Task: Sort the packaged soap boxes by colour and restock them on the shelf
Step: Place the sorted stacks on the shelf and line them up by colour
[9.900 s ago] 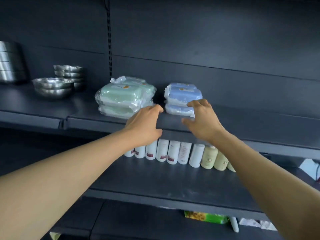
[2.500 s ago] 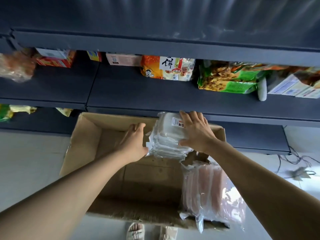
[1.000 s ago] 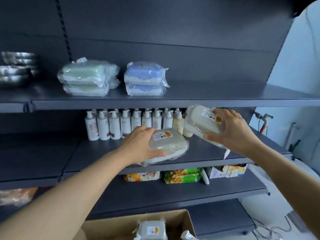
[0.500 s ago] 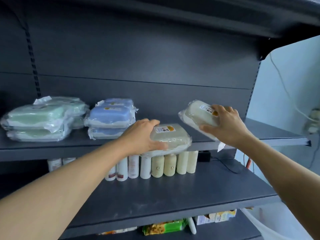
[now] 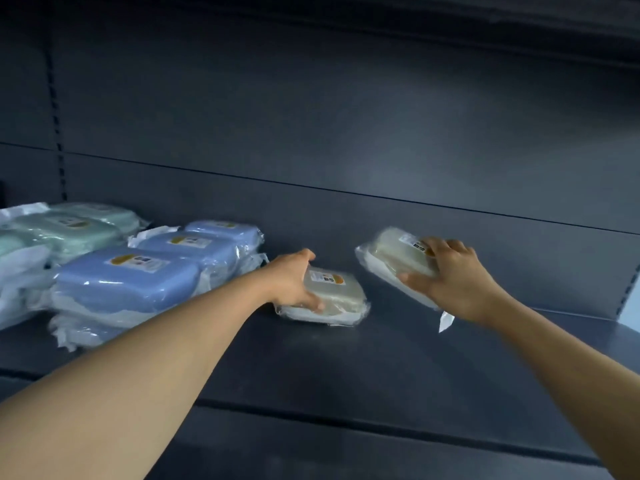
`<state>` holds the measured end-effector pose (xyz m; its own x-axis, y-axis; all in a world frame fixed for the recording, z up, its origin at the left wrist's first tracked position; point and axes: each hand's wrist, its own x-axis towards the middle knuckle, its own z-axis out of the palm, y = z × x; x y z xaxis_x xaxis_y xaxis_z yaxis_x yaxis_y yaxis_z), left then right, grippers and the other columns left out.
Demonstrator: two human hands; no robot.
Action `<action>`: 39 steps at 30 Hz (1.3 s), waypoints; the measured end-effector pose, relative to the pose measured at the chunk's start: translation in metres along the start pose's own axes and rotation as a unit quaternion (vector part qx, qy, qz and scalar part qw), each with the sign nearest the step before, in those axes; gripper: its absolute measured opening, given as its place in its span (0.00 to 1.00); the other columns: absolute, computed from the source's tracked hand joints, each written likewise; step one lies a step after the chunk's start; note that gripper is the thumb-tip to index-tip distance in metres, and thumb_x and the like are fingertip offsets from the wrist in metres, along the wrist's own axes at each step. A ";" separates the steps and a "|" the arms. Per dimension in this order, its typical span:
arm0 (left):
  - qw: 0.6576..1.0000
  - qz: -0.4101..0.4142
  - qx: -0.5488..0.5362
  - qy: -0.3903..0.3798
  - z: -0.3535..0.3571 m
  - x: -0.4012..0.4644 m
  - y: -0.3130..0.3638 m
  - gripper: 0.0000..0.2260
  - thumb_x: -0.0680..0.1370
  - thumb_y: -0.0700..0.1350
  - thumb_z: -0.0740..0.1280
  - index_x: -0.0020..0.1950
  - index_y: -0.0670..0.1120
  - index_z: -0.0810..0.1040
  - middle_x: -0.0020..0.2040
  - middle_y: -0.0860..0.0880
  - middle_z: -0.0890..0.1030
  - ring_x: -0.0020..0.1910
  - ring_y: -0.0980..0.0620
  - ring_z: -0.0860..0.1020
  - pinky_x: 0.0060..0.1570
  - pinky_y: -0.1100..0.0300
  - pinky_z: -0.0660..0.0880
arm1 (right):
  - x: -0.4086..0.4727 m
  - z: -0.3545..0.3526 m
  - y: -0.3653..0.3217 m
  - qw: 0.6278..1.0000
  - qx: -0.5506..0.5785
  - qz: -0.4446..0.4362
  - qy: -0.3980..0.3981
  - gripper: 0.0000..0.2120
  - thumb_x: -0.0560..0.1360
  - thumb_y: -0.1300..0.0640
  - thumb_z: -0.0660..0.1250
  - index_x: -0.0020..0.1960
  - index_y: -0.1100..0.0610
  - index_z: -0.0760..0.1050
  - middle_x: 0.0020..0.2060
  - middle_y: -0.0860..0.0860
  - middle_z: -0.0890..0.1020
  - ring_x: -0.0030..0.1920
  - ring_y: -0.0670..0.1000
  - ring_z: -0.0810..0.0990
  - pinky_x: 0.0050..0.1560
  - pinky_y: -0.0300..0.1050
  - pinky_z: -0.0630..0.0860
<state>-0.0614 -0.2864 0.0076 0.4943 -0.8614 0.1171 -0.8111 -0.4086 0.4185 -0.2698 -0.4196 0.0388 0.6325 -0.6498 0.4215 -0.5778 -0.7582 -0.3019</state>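
Setting down two packs at once is the job here, so I want each one flat before I let go. Nearest me, low in the frame, runs the front edge of the dark grey metal shelf (image 5: pixel 346 375), bare where my forearms cross it. Just past that, at centre, my left hand (image 5: pixel 294 282) has its fingers (image 5: pixel 308 255) curled over the far edge of a cream-white soap box in clear plastic wrap (image 5: pixel 334 292), thumb along its near side; the box looks to be resting on the shelf already. I judge it should slide left, close to the blue group but not mixed into it, then be squared to the shelf edge.

To the right and a little further back, my right hand (image 5: pixel 450 271) grips a second cream-white wrapped soap box (image 5: pixel 394 252), tilted, its low corner near the shelf. I would level it first, then land it on or beside the first one.

Further left stand the stacked pale blue wrapped soap boxes (image 5: pixel 138 278), and beyond them, at the left edge, the stacked mint green wrapped soap boxes (image 5: pixel 69 230). Loose wrap could snag, so I release slowly.
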 end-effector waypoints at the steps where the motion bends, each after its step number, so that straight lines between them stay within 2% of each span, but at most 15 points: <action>1: 1.000 -0.005 -0.003 -0.001 0.002 0.009 -0.002 0.42 0.68 0.53 0.77 0.75 0.47 0.58 0.73 0.48 0.66 0.70 0.48 0.67 0.68 0.54 0.65 | 0.008 0.004 0.004 1.000 0.004 -0.005 -0.005 0.31 0.72 0.40 0.65 0.71 0.51 0.62 0.64 0.52 0.68 0.67 0.55 0.62 0.62 0.49 0.65; 6: 1.000 0.001 0.014 -0.001 0.002 0.034 -0.012 0.38 0.71 0.48 0.75 0.76 0.49 0.58 0.73 0.52 0.66 0.69 0.51 0.67 0.65 0.63 0.63 | 0.032 0.022 0.010 0.999 0.015 -0.037 -0.034 0.31 0.73 0.40 0.65 0.72 0.51 0.61 0.63 0.53 0.68 0.67 0.55 0.62 0.63 0.49 0.64; 8: 0.997 0.005 0.065 0.031 -0.001 0.036 -0.010 0.41 0.72 0.48 0.74 0.77 0.50 0.53 0.74 0.51 0.65 0.71 0.48 0.65 0.65 0.58 0.64 | 0.038 0.030 0.005 0.997 0.021 -0.053 -0.049 0.32 0.73 0.41 0.65 0.73 0.51 0.60 0.64 0.53 0.67 0.68 0.55 0.61 0.64 0.49 0.63; 10: 0.989 -0.011 0.122 0.083 -0.006 0.032 -0.006 0.42 0.72 0.49 0.73 0.78 0.51 0.50 0.74 0.50 0.65 0.70 0.46 0.66 0.61 0.54 0.69 | 0.044 0.036 -0.003 0.996 0.025 -0.068 -0.061 0.33 0.74 0.41 0.64 0.74 0.52 0.58 0.66 0.54 0.66 0.69 0.56 0.59 0.66 0.50 0.62; 12: 0.981 -0.035 0.152 0.113 -0.017 0.027 -0.003 0.40 0.72 0.48 0.73 0.76 0.50 0.52 0.71 0.48 0.69 0.66 0.45 0.70 0.53 0.53 0.71 | 0.052 0.041 -0.015 0.994 0.023 -0.084 -0.072 0.35 0.74 0.41 0.64 0.75 0.52 0.56 0.69 0.55 0.64 0.70 0.57 0.58 0.68 0.50 0.60; 14: 0.975 -0.056 0.182 0.113 -0.029 0.019 -0.001 0.37 0.71 0.48 0.74 0.74 0.48 0.57 0.65 0.47 0.73 0.62 0.44 0.73 0.50 0.53 0.72 | 0.060 0.046 -0.028 0.991 0.019 -0.104 -0.079 0.36 0.74 0.41 0.64 0.76 0.53 0.55 0.70 0.55 0.63 0.71 0.58 0.57 0.69 0.51 0.59; 18: 0.968 -0.067 0.223 0.099 -0.045 -0.001 0.005 0.35 0.70 0.48 0.75 0.72 0.47 0.61 0.64 0.46 0.74 0.62 0.43 0.74 0.52 0.52 0.74 | 0.072 0.065 -0.056 0.986 0.014 -0.131 -0.102 0.36 0.74 0.40 0.64 0.76 0.53 0.55 0.71 0.55 0.63 0.71 0.57 0.56 0.70 0.52 0.60; 21: 0.963 -0.064 0.247 0.084 -0.049 -0.018 0.008 0.31 0.71 0.48 0.73 0.70 0.47 0.63 0.62 0.47 0.75 0.61 0.43 0.74 0.50 0.53 0.73 | 0.077 0.082 -0.064 0.983 -0.007 -0.130 -0.131 0.35 0.75 0.40 0.63 0.76 0.53 0.54 0.72 0.54 0.62 0.72 0.57 0.56 0.69 0.53 0.59; 24: 0.964 -0.050 0.248 0.078 -0.048 -0.034 0.008 0.29 0.72 0.47 0.72 0.69 0.48 0.64 0.63 0.48 0.75 0.62 0.44 0.73 0.54 0.50 0.74 | 0.079 0.088 -0.062 0.985 -0.037 -0.126 -0.111 0.33 0.77 0.41 0.61 0.76 0.50 0.53 0.75 0.52 0.55 0.74 0.56 0.52 0.71 0.55 0.55; 27: 0.964 -0.039 0.251 0.082 -0.046 -0.050 0.010 0.27 0.73 0.46 0.71 0.70 0.49 0.64 0.64 0.49 0.74 0.63 0.45 0.72 0.52 0.52 0.74 | 0.073 0.084 -0.063 0.985 -0.084 -0.129 -0.074 0.35 0.76 0.40 0.61 0.77 0.49 0.50 0.77 0.53 0.49 0.75 0.57 0.48 0.73 0.56 0.51; 32: 0.969 -0.036 0.230 0.085 -0.048 -0.079 0.010 0.26 0.74 0.45 0.70 0.69 0.48 0.64 0.62 0.48 0.74 0.60 0.45 0.73 0.49 0.53 0.72 | 0.037 0.065 -0.079 0.986 -0.064 -0.139 -0.061 0.35 0.76 0.47 0.65 0.76 0.55 0.53 0.74 0.55 0.59 0.73 0.57 0.54 0.70 0.52 0.59; 36: 0.976 -0.008 0.200 0.085 -0.050 -0.113 0.016 0.27 0.75 0.44 0.68 0.72 0.49 0.62 0.62 0.49 0.74 0.61 0.46 0.72 0.49 0.53 0.72 | -0.012 0.042 -0.092 0.985 -0.026 -0.147 -0.089 0.31 0.76 0.51 0.65 0.75 0.54 0.56 0.73 0.53 0.62 0.73 0.55 0.58 0.68 0.53 0.65; 39: 0.979 0.028 0.180 0.095 -0.057 -0.146 0.015 0.26 0.76 0.43 0.67 0.72 0.50 0.63 0.62 0.50 0.73 0.61 0.47 0.71 0.50 0.53 0.73 | -0.053 0.026 -0.104 0.987 -0.017 -0.133 -0.089 0.28 0.76 0.51 0.65 0.74 0.53 0.60 0.69 0.52 0.67 0.68 0.54 0.66 0.63 0.52 0.70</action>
<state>-0.1283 -0.1494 0.0486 0.4667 -0.8278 0.3112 -0.8796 -0.4712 0.0657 -0.2296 -0.3070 0.0254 0.8428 -0.4295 0.3243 -0.3941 -0.9029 -0.1716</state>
